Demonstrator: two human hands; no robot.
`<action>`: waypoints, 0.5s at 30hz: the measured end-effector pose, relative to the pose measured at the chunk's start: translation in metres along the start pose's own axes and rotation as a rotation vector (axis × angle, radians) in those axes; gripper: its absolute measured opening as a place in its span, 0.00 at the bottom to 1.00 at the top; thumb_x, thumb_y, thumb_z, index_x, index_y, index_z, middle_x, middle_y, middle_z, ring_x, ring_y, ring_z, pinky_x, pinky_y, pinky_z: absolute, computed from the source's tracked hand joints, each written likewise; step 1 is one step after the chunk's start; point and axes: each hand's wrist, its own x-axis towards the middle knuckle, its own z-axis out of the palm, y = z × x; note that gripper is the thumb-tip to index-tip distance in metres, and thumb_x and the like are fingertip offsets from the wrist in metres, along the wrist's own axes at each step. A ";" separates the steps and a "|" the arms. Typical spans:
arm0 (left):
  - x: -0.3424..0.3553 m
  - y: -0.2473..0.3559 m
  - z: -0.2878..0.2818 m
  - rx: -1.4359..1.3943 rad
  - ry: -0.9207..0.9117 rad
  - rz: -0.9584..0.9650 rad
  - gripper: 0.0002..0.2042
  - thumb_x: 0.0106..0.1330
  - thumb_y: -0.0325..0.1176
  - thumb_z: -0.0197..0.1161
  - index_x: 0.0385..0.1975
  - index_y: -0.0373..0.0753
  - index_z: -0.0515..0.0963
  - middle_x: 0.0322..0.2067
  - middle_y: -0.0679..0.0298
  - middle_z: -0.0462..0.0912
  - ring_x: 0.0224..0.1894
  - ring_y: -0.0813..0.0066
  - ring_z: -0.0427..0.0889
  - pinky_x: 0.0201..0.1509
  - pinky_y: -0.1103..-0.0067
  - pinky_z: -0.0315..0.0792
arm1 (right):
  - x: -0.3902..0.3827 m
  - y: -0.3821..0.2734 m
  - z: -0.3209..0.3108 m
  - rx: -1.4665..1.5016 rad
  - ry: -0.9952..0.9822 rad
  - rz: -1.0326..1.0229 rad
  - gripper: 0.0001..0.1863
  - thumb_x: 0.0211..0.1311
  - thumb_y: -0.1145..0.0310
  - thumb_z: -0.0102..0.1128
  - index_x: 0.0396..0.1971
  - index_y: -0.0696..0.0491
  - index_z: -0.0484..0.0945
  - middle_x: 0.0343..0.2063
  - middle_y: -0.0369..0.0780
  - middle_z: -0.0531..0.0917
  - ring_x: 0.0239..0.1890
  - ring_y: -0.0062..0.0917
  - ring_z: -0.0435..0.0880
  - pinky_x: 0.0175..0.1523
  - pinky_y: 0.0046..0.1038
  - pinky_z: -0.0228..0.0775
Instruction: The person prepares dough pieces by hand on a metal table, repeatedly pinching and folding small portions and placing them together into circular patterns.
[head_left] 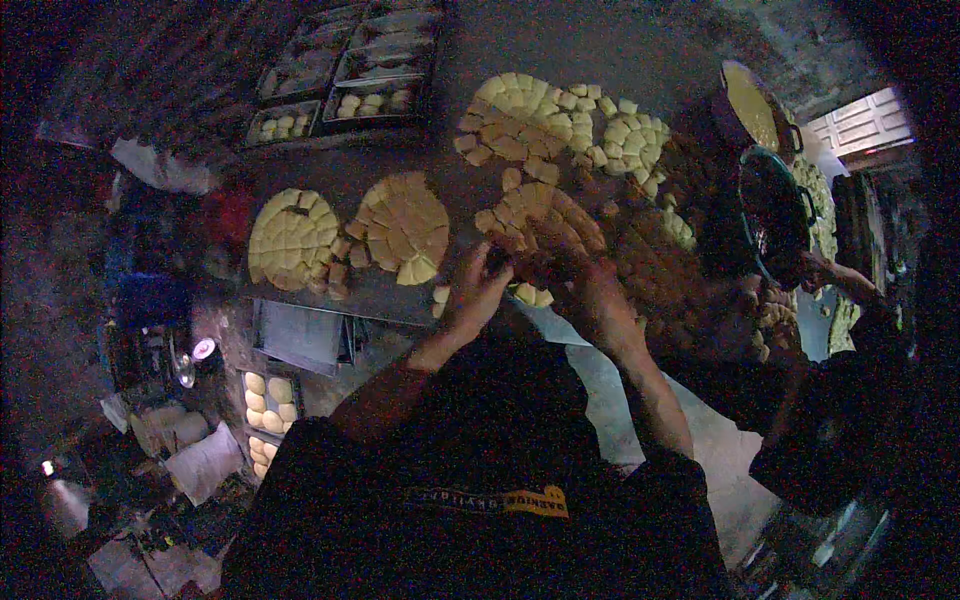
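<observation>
My left hand (476,288) and my right hand (592,292) are close together at the near edge of a round of dough cut into chunks (545,215). The left fingers are curled inward; whatever lies within them is hidden. Deep shade covers the right fingers, so their grip does not show. A few pale dough pieces (533,295) lie just below my hands. To the left, two more cut dough rounds rest on the dark table: a paler one (293,235) and a browner-looking one (403,225), with loose chunks between them.
Further cut dough (515,120) spreads across the far side. Trays with dough balls (372,104) stand far left. Below the table edge are a metal tray (298,335) and trays of larger balls (270,402). At right, another person's hand (818,270) is by a dark round basin (775,215).
</observation>
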 end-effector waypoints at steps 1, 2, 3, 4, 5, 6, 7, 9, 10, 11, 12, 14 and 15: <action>0.006 0.000 0.004 -0.408 -0.055 -0.137 0.16 0.76 0.28 0.57 0.61 0.36 0.71 0.56 0.56 0.81 0.57 0.64 0.82 0.59 0.72 0.78 | -0.004 0.006 -0.006 0.002 0.011 -0.062 0.17 0.69 0.69 0.63 0.56 0.48 0.82 0.57 0.46 0.83 0.61 0.40 0.81 0.62 0.38 0.77; -0.001 0.002 0.006 -0.353 -0.070 -0.085 0.15 0.76 0.28 0.57 0.60 0.38 0.73 0.55 0.57 0.82 0.56 0.65 0.83 0.58 0.72 0.79 | -0.008 0.008 -0.012 -0.029 0.025 -0.138 0.16 0.69 0.70 0.64 0.56 0.48 0.82 0.56 0.46 0.84 0.61 0.39 0.81 0.62 0.38 0.77; -0.009 0.005 0.008 -0.299 -0.081 -0.034 0.13 0.76 0.28 0.58 0.58 0.39 0.74 0.54 0.59 0.83 0.55 0.67 0.83 0.56 0.72 0.81 | -0.012 0.009 -0.018 -0.062 0.040 -0.213 0.16 0.69 0.70 0.64 0.55 0.48 0.82 0.54 0.45 0.84 0.60 0.39 0.82 0.62 0.38 0.77; -0.014 0.017 0.011 -0.245 -0.092 0.017 0.12 0.75 0.28 0.58 0.56 0.41 0.76 0.52 0.61 0.83 0.54 0.68 0.84 0.55 0.72 0.82 | -0.017 0.002 -0.027 -0.127 0.063 -0.301 0.16 0.69 0.70 0.64 0.55 0.49 0.82 0.53 0.45 0.85 0.59 0.38 0.83 0.62 0.39 0.77; -0.010 0.020 0.013 -0.163 -0.099 0.004 0.12 0.75 0.29 0.59 0.55 0.41 0.76 0.52 0.61 0.84 0.54 0.69 0.84 0.54 0.71 0.82 | -0.021 0.000 -0.034 -0.192 0.084 -0.392 0.15 0.69 0.71 0.65 0.55 0.50 0.82 0.51 0.44 0.86 0.57 0.37 0.84 0.62 0.39 0.77; -0.007 0.023 0.018 -0.194 -0.111 -0.022 0.12 0.75 0.30 0.61 0.55 0.41 0.77 0.52 0.62 0.84 0.54 0.69 0.84 0.54 0.72 0.83 | -0.022 0.006 -0.036 -0.084 0.075 -0.322 0.15 0.68 0.72 0.65 0.54 0.52 0.81 0.50 0.43 0.86 0.56 0.35 0.84 0.60 0.37 0.78; -0.004 0.027 0.023 -0.225 -0.128 -0.048 0.13 0.74 0.31 0.62 0.55 0.41 0.77 0.52 0.63 0.84 0.54 0.70 0.84 0.53 0.72 0.83 | -0.023 0.014 -0.037 0.022 0.072 -0.250 0.14 0.68 0.74 0.65 0.53 0.53 0.81 0.49 0.43 0.86 0.55 0.34 0.84 0.59 0.36 0.79; 0.001 0.038 0.033 -0.350 -0.170 -0.080 0.15 0.71 0.32 0.67 0.56 0.39 0.78 0.52 0.63 0.84 0.54 0.72 0.84 0.53 0.74 0.83 | -0.026 0.033 -0.037 0.232 0.058 -0.106 0.14 0.67 0.77 0.66 0.51 0.56 0.80 0.47 0.43 0.85 0.53 0.30 0.85 0.56 0.33 0.80; 0.004 0.045 0.036 -0.330 -0.189 -0.072 0.17 0.69 0.33 0.69 0.56 0.39 0.78 0.52 0.63 0.84 0.54 0.73 0.83 0.52 0.75 0.83 | -0.025 0.042 -0.037 0.337 0.047 -0.037 0.13 0.66 0.78 0.66 0.50 0.57 0.80 0.46 0.42 0.85 0.52 0.28 0.85 0.54 0.32 0.81; 0.009 0.055 0.035 -0.144 -0.213 -0.027 0.18 0.68 0.33 0.72 0.55 0.38 0.79 0.52 0.63 0.84 0.54 0.75 0.83 0.52 0.76 0.82 | -0.024 0.050 -0.037 0.443 0.039 0.034 0.13 0.66 0.80 0.66 0.49 0.58 0.79 0.46 0.42 0.84 0.52 0.27 0.85 0.53 0.30 0.81; 0.013 0.067 0.038 0.041 -0.235 0.016 0.19 0.66 0.33 0.74 0.55 0.37 0.79 0.52 0.64 0.84 0.53 0.76 0.83 0.51 0.78 0.82 | -0.022 0.057 -0.038 0.493 0.025 0.035 0.12 0.66 0.82 0.65 0.49 0.59 0.79 0.46 0.42 0.84 0.51 0.26 0.85 0.51 0.29 0.81; 0.011 0.080 0.048 0.273 -0.158 0.136 0.17 0.63 0.31 0.76 0.50 0.35 0.82 0.49 0.63 0.85 0.51 0.78 0.83 0.51 0.79 0.81 | -0.016 0.065 -0.042 0.526 0.017 0.003 0.12 0.66 0.84 0.63 0.48 0.59 0.79 0.47 0.43 0.83 0.50 0.26 0.85 0.50 0.27 0.82; 0.010 0.077 0.050 0.341 -0.121 0.139 0.15 0.65 0.32 0.75 0.48 0.35 0.82 0.48 0.63 0.85 0.50 0.78 0.84 0.51 0.80 0.81 | -0.015 0.067 -0.044 0.509 0.027 -0.025 0.13 0.65 0.85 0.63 0.48 0.59 0.79 0.47 0.43 0.83 0.49 0.26 0.85 0.49 0.26 0.82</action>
